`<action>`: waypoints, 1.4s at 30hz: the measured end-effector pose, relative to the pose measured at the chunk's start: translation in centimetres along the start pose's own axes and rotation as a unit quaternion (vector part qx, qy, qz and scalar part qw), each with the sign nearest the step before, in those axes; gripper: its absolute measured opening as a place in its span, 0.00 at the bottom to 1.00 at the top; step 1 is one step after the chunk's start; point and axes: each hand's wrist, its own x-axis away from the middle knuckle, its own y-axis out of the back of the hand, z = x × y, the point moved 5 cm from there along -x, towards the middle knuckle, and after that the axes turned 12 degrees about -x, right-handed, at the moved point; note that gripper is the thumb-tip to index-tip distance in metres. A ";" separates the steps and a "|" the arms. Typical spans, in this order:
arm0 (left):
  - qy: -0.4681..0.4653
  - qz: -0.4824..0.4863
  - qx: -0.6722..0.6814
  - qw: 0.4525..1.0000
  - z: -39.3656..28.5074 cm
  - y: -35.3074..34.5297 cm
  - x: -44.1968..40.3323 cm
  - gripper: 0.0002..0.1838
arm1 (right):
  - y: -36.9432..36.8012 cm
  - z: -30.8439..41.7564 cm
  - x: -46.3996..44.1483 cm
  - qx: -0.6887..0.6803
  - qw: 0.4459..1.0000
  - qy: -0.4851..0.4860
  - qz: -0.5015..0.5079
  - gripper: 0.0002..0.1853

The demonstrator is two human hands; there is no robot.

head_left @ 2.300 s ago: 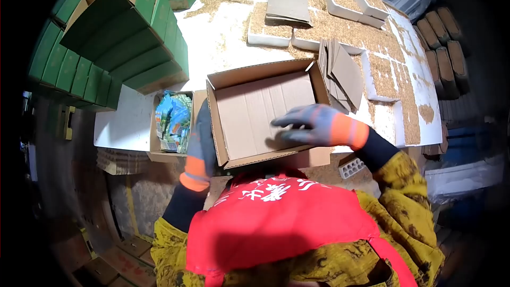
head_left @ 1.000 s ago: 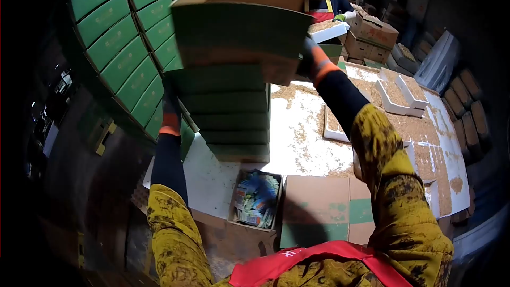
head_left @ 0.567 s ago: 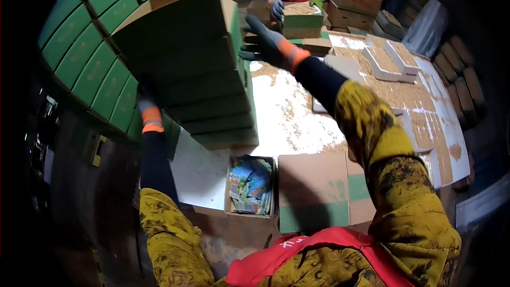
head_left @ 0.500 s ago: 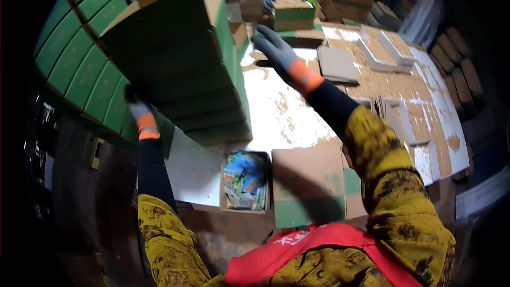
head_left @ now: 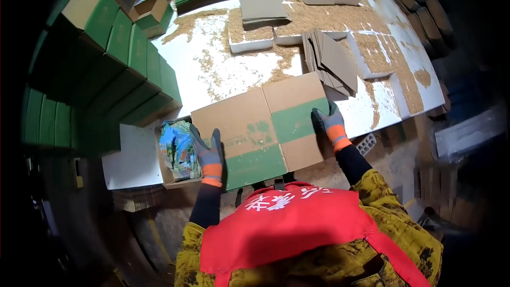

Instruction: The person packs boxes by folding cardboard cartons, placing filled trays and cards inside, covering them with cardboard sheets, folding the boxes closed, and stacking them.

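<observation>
A flattened cardboard box [head_left: 247,119], brown with green panels, lies in front of me at the near edge of the table. My left hand [head_left: 210,155], in a grey glove with an orange cuff, is at its left edge, thumb over the board. At the right edge, my right hand [head_left: 330,123] has its thumb on the green panel and its fingers at the outer side. Both hands appear to grip the flattened box. Left of it sits an open carton [head_left: 163,166] filled with colourful printed packets [head_left: 179,149], next to my left hand.
Stacked green boxes [head_left: 119,37] rise on the left, with a small open box [head_left: 151,15] behind. Across the white table [head_left: 196,48] are scattered brown shavings, white trays [head_left: 252,45], a stack of grey-brown boards [head_left: 263,6] and leaning cardboard sheets [head_left: 334,58].
My left hand has come off the green box stack and my right hand has lowered from above the table; both are now at the flattened box. The view has turned right and down.
</observation>
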 end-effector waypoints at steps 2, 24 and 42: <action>0.040 -0.014 0.028 0.999 0.0 1.1 -0.7 0.46 | 1.1 3.3 -0.9 -0.034 0.999 0.004 -0.006 0.23; -0.102 0.490 -0.065 0.863 -18.2 13.6 -2.6 0.20 | -4.3 29.7 12.8 0.356 0.720 0.526 0.280 0.30; 0.086 0.603 0.336 0.718 -13.4 3.8 -3.9 0.31 | -8.3 23.2 8.6 -0.005 0.876 -0.022 0.481 0.32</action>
